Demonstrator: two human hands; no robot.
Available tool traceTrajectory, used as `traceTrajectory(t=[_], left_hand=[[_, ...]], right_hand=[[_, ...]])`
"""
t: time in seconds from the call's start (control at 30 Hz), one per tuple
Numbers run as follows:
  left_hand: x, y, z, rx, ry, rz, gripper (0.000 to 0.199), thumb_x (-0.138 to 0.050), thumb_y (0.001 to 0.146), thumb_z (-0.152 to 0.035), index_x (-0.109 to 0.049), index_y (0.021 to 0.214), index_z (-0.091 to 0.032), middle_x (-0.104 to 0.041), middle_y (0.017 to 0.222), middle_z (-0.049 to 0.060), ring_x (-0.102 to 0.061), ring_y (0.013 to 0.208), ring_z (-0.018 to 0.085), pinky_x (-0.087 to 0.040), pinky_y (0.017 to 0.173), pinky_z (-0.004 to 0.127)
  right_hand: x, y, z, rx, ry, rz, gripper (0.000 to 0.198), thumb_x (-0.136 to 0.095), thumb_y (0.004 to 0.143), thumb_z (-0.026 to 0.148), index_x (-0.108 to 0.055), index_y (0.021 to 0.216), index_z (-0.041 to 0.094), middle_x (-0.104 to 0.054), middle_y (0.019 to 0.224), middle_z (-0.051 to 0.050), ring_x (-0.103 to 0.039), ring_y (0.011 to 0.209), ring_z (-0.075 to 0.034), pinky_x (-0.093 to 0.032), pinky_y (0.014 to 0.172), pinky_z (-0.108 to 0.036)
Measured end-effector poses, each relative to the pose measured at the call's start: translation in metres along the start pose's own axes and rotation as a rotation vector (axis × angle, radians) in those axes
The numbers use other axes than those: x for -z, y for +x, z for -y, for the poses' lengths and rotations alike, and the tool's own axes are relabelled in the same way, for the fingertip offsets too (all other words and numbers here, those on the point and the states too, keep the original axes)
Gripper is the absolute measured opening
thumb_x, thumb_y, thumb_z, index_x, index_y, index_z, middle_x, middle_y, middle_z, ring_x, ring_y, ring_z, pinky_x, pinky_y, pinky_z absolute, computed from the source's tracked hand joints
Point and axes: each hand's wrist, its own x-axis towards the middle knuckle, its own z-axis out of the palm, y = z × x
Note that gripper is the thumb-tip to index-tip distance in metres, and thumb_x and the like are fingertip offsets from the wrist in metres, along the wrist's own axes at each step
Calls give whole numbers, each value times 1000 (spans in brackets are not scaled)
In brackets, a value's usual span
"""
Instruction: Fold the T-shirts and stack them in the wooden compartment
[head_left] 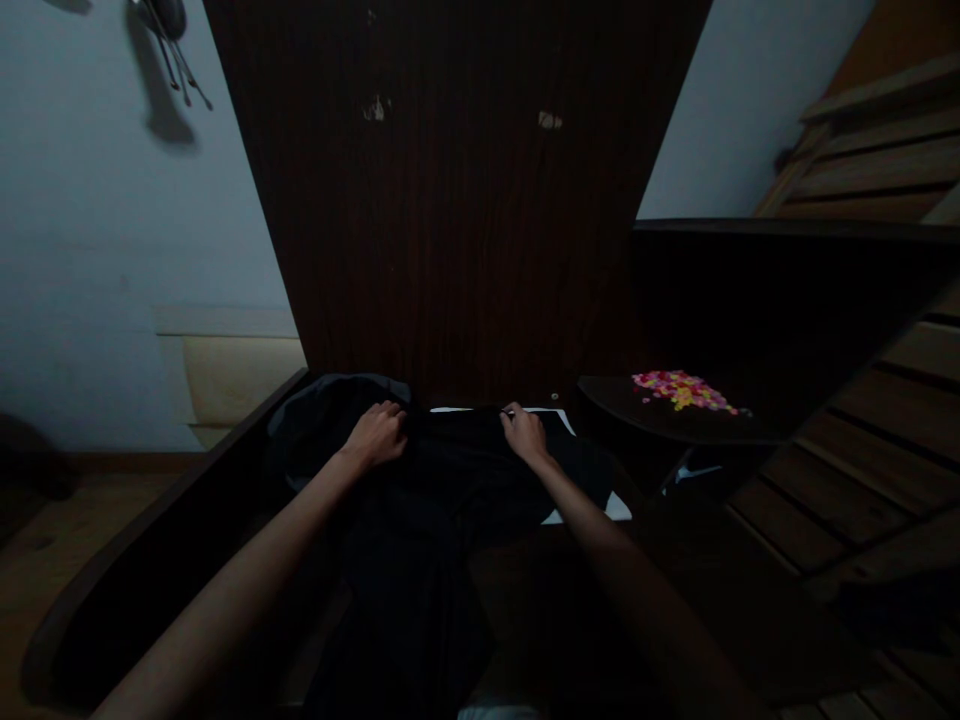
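Observation:
A dark garment (pixel 442 500) lies spread over the dark wooden surface, its lower part trailing toward me; the dim light hides its exact cut. On its upper left side my left hand (pixel 379 434) is closed, fingers curled into the cloth. My right hand (pixel 523 432) pinches the garment's upper edge farther right, thumb and fingers together. Between the two hands the edge runs roughly straight. From beneath the cloth shows a white sheet (pixel 619 507), at the back and at the right. Left of my left hand sits a bunched dark grey cloth (pixel 330 395).
A dark wooden panel (pixel 457 220) rises behind the garment. At the right, small pink, red and yellow pieces (pixel 682 390) lie heaped on a dark shelf (pixel 611 395). A raised edge (pixel 150 540) borders the left. Wooden slats (pixel 862 400) stand far right.

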Motion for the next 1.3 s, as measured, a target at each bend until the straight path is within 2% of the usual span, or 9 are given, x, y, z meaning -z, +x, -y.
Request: traceTrajectory(t=[0.13, 0.27, 0.37, 0.53, 0.73, 0.87, 0.97, 1.1, 1.3], left_hand=[[-16, 6, 7, 20, 13, -93, 42, -49, 82, -25, -65, 117, -9, -56, 135, 20, -43, 133, 35, -29, 110, 50], [-25, 14, 8, 67, 75, -66, 50, -43, 86, -30, -58, 129, -7, -50, 142, 20, -36, 137, 35, -19, 114, 54], [-25, 17, 8, 70, 79, -43, 50, -46, 85, -33, -59, 129, -11, -50, 142, 18, -35, 138, 35, -20, 114, 55], [-10, -2, 13, 76, 21, -215, 44, -47, 84, -29, -64, 123, -16, -54, 140, 15, -34, 139, 34, -20, 114, 55], [26, -46, 40, 391, -18, -442, 50, -46, 83, -30, -56, 128, -12, -52, 140, 18, -38, 135, 35, -26, 111, 55], [44, -64, 71, 612, -222, -315, 51, -48, 82, -40, -58, 122, -10, -61, 126, 21, -55, 118, 35, -44, 97, 46], [53, -71, 91, 722, -456, -192, 50, -53, 77, -50, -64, 108, -13, -70, 107, 15, -65, 100, 32, -51, 82, 38], [64, -76, 104, 794, -721, -156, 38, -59, 71, -53, -63, 85, -17, -69, 73, 3, -66, 73, 24, -50, 59, 28], [81, -71, 114, 885, -783, -30, 36, -64, 69, -52, -56, 75, -18, -58, 56, -2, -58, 57, 18, -42, 47, 24]], right_hand=[[-20, 1, 6, 91, 171, -8, 44, -38, 94, 27, -43, 137, 18, -65, 119, -11, -60, 110, -21, -43, 94, -34], [-31, -4, 11, 218, 62, 203, 52, -34, 96, 39, -42, 142, 17, -43, 149, -11, -34, 139, -23, -24, 113, -39], [-32, -6, 13, 243, -33, 309, 60, -27, 97, 46, -35, 148, 15, -27, 156, -10, -18, 146, -24, -12, 117, -41], [-30, -7, 15, 236, -77, 351, 63, -21, 98, 48, -27, 151, 13, -19, 159, -10, -12, 147, -23, -8, 118, -39], [-32, -6, 15, 235, -94, 358, 64, -21, 98, 48, -25, 151, 13, -18, 159, -11, -11, 147, -24, -8, 117, -41], [-35, -6, 13, 239, -86, 347, 64, -20, 98, 49, -25, 151, 14, -19, 159, -10, -11, 147, -23, -8, 117, -41], [-35, -6, 13, 240, -83, 346, 64, -20, 98, 50, -25, 151, 15, -19, 159, -10, -11, 147, -23, -7, 117, -41], [-35, -6, 14, 238, -83, 347, 64, -21, 98, 49, -25, 151, 13, -18, 159, -11, -11, 147, -24, -7, 117, -40], [-35, -6, 13, 240, -94, 340, 64, -20, 98, 49, -26, 151, 13, -19, 159, -10, -13, 147, -23, -8, 117, -39]])
